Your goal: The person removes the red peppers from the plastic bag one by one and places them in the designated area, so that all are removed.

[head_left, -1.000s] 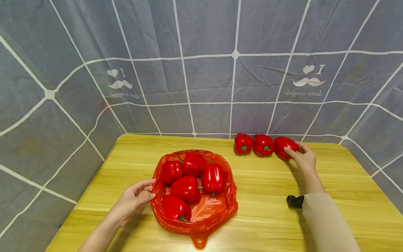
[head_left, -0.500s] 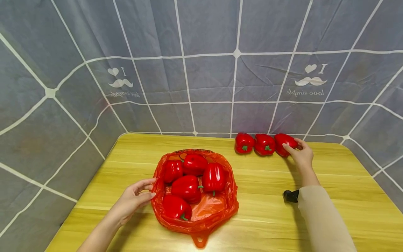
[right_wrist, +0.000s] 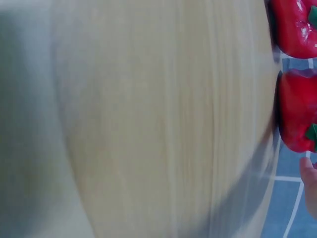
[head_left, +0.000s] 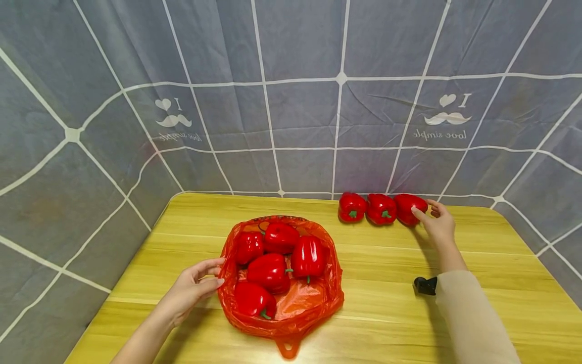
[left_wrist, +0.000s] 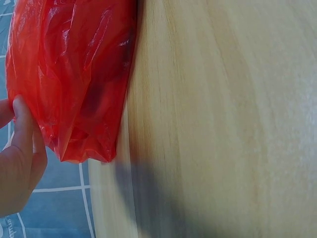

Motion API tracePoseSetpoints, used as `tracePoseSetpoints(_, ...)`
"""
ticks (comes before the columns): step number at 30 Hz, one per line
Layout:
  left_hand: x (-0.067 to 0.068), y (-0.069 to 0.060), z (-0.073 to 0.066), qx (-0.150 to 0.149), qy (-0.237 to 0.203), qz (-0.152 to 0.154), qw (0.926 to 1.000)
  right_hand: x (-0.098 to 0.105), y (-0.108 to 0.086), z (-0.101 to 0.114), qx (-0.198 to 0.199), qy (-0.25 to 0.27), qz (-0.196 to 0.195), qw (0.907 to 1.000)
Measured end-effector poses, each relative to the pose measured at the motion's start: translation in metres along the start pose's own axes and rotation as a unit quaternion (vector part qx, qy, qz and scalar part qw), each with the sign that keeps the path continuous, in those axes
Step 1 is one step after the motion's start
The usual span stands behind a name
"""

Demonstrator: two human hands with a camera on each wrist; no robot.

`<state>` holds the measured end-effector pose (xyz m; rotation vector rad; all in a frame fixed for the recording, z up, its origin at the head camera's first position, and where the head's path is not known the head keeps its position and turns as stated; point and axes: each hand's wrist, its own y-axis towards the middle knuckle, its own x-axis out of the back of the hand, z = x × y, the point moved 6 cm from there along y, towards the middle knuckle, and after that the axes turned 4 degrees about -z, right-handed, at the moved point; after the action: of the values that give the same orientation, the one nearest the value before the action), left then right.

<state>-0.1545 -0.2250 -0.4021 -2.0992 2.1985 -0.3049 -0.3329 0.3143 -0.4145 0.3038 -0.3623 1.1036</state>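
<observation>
The right hand (head_left: 441, 230) has its thumb and fingers bent round the right end of the end pepper (head_left: 406, 208), which lies along the back edge of the worktop (head_left: 377, 313), toward the back right corner, and is the rightmost in a row with the middle pepper (head_left: 382, 209) and the far-left pepper (head_left: 352, 208). Well in from that edge, nearer the left side, a red plastic bag (head_left: 273, 329) stands with its mouth wide open around five bagged peppers (head_left: 268, 273). The left hand (head_left: 188, 288), fingers relaxed and thumb apart from them, touches the bag's left side with its fingertips.
</observation>
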Motion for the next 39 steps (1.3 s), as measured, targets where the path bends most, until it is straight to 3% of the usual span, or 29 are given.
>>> tracePoseSetpoints(8, 0.000, 0.001, 0.001, 0.004, 0.000, -0.003, 1.0000, 0.012, -0.008, 0.010, 0.018, -0.011, 0.013, 0.9997)
tracePoseSetpoints(13, 0.000, 0.000, 0.001, 0.001, -0.002, 0.001, 1.0000, 0.017, -0.020, 0.023, 0.070, -0.019, 0.027, 0.9970)
tracePoseSetpoints(21, 0.000, 0.001, 0.001, -0.002, -0.003, 0.003, 1.0000, 0.020, -0.044, 0.049, 0.123, 0.048, 0.057, 0.9896)
tracePoseSetpoints(30, -0.001, 0.001, 0.001, -0.008, -0.001, 0.006, 1.0000, -0.003, -0.079, 0.082, 0.182, 0.076, 0.127, 0.9721)
tracePoseSetpoints(39, -0.001, 0.001, 0.000, -0.007, 0.001, 0.008, 0.9999, -0.031, -0.113, 0.103, 0.200, 0.096, 0.195, 0.9553)
